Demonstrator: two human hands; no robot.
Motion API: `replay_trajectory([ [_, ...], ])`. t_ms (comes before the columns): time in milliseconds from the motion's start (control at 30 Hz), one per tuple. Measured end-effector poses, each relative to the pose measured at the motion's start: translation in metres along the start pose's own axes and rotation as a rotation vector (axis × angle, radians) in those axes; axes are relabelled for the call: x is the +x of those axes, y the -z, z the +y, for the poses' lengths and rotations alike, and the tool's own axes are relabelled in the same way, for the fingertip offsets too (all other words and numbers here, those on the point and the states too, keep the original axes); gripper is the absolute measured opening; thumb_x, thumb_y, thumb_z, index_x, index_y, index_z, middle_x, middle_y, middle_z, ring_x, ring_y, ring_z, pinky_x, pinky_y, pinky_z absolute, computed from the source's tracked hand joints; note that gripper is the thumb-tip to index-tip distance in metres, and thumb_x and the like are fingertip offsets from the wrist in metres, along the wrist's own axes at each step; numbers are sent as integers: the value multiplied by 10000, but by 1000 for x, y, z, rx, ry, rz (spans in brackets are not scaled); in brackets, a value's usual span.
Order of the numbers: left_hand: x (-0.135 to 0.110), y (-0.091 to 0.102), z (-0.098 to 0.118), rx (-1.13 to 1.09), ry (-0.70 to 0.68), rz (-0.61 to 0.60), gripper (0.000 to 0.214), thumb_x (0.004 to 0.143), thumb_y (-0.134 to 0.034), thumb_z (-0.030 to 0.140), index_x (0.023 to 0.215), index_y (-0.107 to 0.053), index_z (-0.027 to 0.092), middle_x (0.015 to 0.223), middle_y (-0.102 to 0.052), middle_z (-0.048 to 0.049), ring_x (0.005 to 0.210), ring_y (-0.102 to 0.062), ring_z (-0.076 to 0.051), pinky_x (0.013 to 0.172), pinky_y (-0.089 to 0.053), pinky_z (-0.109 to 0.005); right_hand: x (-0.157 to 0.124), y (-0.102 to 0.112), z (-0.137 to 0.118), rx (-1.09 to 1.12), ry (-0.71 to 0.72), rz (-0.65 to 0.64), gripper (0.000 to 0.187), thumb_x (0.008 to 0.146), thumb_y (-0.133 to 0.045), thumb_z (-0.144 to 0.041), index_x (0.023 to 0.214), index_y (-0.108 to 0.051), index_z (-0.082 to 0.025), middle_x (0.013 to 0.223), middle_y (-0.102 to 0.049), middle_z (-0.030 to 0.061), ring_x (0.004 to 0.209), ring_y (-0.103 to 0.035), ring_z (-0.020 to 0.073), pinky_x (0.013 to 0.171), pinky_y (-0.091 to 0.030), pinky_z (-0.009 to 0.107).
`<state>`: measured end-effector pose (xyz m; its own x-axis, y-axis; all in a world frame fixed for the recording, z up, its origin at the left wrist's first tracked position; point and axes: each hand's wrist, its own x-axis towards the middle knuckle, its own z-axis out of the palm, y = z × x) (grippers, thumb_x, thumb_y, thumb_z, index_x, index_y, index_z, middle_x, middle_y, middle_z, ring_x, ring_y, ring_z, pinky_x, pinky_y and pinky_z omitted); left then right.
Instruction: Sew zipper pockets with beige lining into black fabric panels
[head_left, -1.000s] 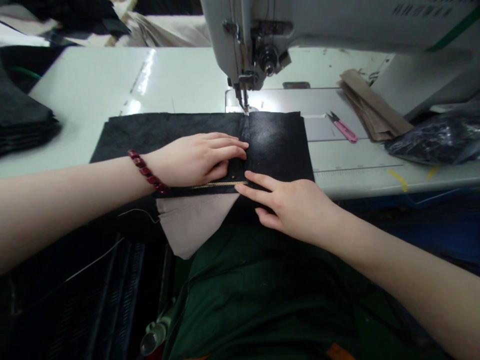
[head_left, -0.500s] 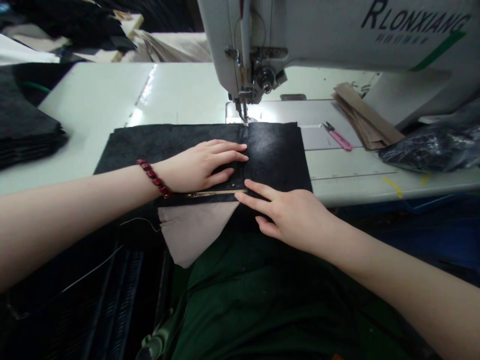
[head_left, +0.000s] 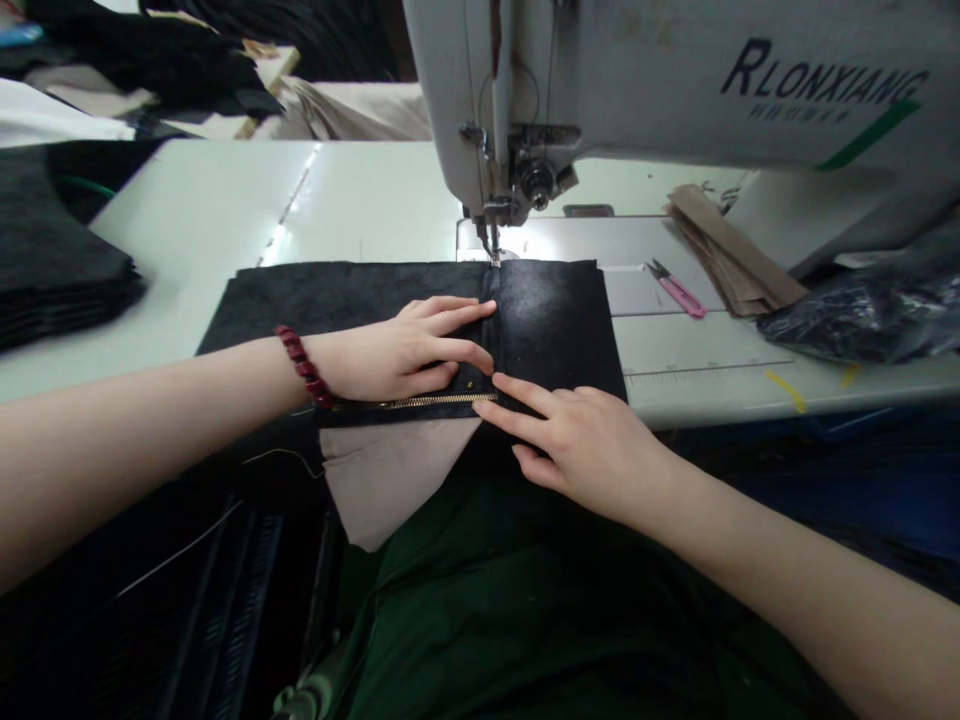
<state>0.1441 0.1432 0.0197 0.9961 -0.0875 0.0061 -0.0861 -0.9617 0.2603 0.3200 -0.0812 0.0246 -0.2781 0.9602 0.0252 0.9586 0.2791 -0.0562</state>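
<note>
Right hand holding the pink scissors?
No, the pink scissors lie to the right of the black material, while the right hand rests at the zipper's end.

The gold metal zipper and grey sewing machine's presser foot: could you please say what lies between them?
The head view shows black leather-like material bearing a gold stud; the bare left hand and right index fingertip rest on it.

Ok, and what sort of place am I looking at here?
Most likely a sewing workshop: there's a sewing machine, a black panel with a metal-toothed zip in front of it, and a stack of dark pieces at the picture's left edge.
</note>
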Motion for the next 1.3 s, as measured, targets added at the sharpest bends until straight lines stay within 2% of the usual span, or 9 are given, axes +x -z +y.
replay_trajectory([
  [133, 0, 2, 3, -3, 6, 12, 365, 936, -480, 187, 1256, -609, 308, 1650, -177, -55, 1483, -232, -363, 1145, -300, -616, 0, 1, 1, 21, 5, 12, 499, 967, -500, -289, 1464, -474, -320, 1566, -408, 66, 1076, -649, 252, 817, -543, 392],
  [200, 0, 2, 5, -13, 18, 17, 362, 927, -492, 184, 1243, -617, 309, 1650, -181, -45, 1485, -230, -361, 1152, -299, -607, -1, 1, 0, 23, -7, -3, 510, 967, -497, -299, 1475, -461, -324, 1558, -423, 55, 1006, -676, 241, 780, -557, 381],
  [300, 0, 2, 11, 11, 52, 27, 340, 927, -493, 193, 1228, -617, 289, 1641, -211, -52, 1485, -238, -351, 1159, -306, -586, -1, 2, -3, 23, -56, -31, 530, 958, -497, -344, 1485, -441, -359, 1568, -410, 11, 797, -708, 204, 619, -562, 350],
  [400, 4, 0, 21, 60, 125, 68, 267, 970, -478, 277, 1204, -605, 257, 1607, -296, -71, 1466, -294, -308, 1170, -323, -523, 0, 3, -5, 31, -85, -44, 542, 946, -498, -371, 1485, -434, -385, 1574, -396, -21, 690, -701, 186, 505, -535, 333],
  [533, 16, -10, 36, 107, 295, 164, 286, 1010, -432, 433, 1084, -599, 213, 1472, -466, -95, 1357, -440, -276, 1112, -389, -474, 3, 3, -5, 61, -85, -63, 557, 938, -495, -368, 1491, -424, -386, 1584, -371, -27, 688, -706, 184, 493, -543, 332],
  [733, 26, -9, 42, 75, 423, 204, 193, 933, -541, 421, 948, -566, 231, 1389, -535, -30, 1251, -506, -252, 999, -437, -446, 6, -1, -4, 50, -61, -107, 611, 908, -535, -356, 1503, -400, -393, 1590, -347, -8, 619, -692, 175, 500, -569, 357],
  [800, 26, -6, 40, 68, 447, 206, 231, 889, -592, 426, 1020, -567, 237, 1393, -542, -24, 1251, -509, -241, 1006, -434, -433, 7, -1, -4, 36, -51, -125, 631, 902, -545, -355, 1512, -386, -384, 1592, -333, 15, 608, -692, 186, 481, -564, 367],
  [1000, 28, -4, 30, 133, 466, 196, 708, 818, -649, 532, 1425, -424, 245, 1530, -439, -32, 1379, -407, -268, 1110, -366, -465, 12, 2, -4, 91, -8, -187, 649, 890, -551, -278, 1518, -392, -317, 1581, -325, 87, 745, -740, 224, 518, -586, 357],
  [1300, 23, -10, 18, 61, 420, 211, 765, 790, -662, 561, 1441, -443, 225, 1541, -423, -69, 1444, -352, -300, 1237, -208, -531, 15, -3, -1, 75, 30, -224, 695, 850, -585, -284, 1518, -396, -304, 1558, -314, 139, 633, -731, 203, 483, -571, 337],
])
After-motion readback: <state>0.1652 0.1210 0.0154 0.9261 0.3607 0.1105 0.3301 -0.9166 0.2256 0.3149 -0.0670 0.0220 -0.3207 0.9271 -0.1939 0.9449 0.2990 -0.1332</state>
